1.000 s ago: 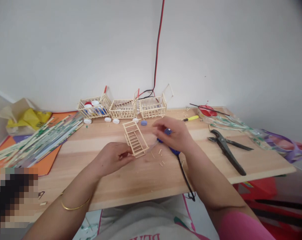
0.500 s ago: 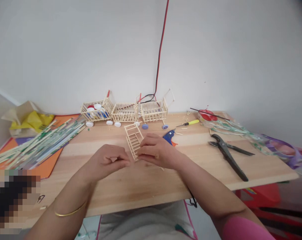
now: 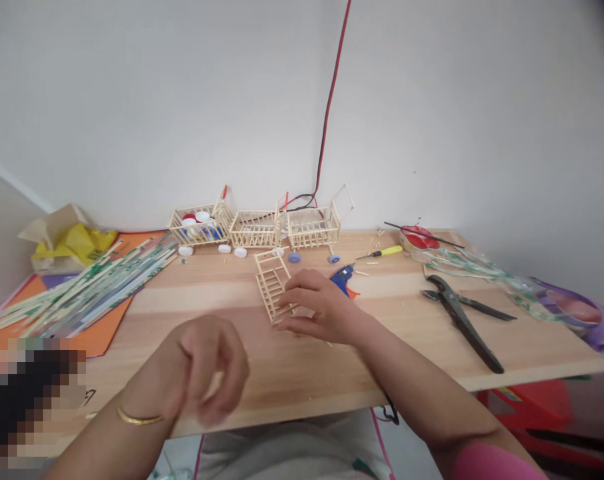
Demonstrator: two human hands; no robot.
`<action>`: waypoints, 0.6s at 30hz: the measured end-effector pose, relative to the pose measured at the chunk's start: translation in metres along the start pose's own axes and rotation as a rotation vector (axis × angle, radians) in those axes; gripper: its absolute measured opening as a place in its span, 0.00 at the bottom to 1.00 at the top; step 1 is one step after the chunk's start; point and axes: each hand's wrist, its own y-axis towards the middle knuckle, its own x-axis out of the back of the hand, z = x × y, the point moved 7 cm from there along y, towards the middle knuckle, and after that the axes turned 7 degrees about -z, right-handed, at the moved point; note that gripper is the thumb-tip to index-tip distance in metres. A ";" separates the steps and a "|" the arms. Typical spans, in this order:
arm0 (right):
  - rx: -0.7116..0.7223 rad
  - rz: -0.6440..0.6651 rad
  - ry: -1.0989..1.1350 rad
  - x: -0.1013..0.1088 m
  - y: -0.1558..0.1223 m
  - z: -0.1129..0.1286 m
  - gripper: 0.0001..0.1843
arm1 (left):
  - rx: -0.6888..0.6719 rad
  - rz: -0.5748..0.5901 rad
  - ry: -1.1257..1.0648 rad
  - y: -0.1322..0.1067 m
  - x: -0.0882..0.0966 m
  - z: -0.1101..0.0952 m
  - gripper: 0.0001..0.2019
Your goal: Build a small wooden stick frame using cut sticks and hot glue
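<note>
- My right hand [image 3: 316,308] pinches the near end of the stick frame [image 3: 272,283], which lies flat on the surface [image 3: 302,373].
- My left hand [image 3: 207,365] is curled and blurred; I cannot tell if it grips anything.
- Squeezing hard could snap the glued joints, and the glue gun [image 3: 343,279] beside my wrist could burn.

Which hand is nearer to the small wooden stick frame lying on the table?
Right. The right hand touches the near end of the frame with its fingers. The left hand, blurred, is above the near edge of the table, clearly apart from it.
</note>
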 end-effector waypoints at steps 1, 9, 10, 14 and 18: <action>-0.022 -0.028 0.045 0.003 0.000 0.003 0.14 | 0.115 -0.027 0.039 0.004 -0.001 0.012 0.18; 0.030 0.007 0.191 0.007 -0.001 0.037 0.29 | 0.102 -0.522 0.246 0.017 0.012 0.044 0.11; 0.038 -0.010 0.191 0.009 -0.001 0.038 0.29 | 0.128 -0.573 0.237 0.015 0.014 0.048 0.12; 0.171 -0.002 0.165 0.008 -0.001 0.052 0.21 | 0.238 -0.828 0.021 0.000 0.027 0.063 0.16; 0.187 0.008 0.067 0.003 -0.002 0.059 0.06 | 0.281 -0.958 -0.144 -0.004 0.031 0.074 0.18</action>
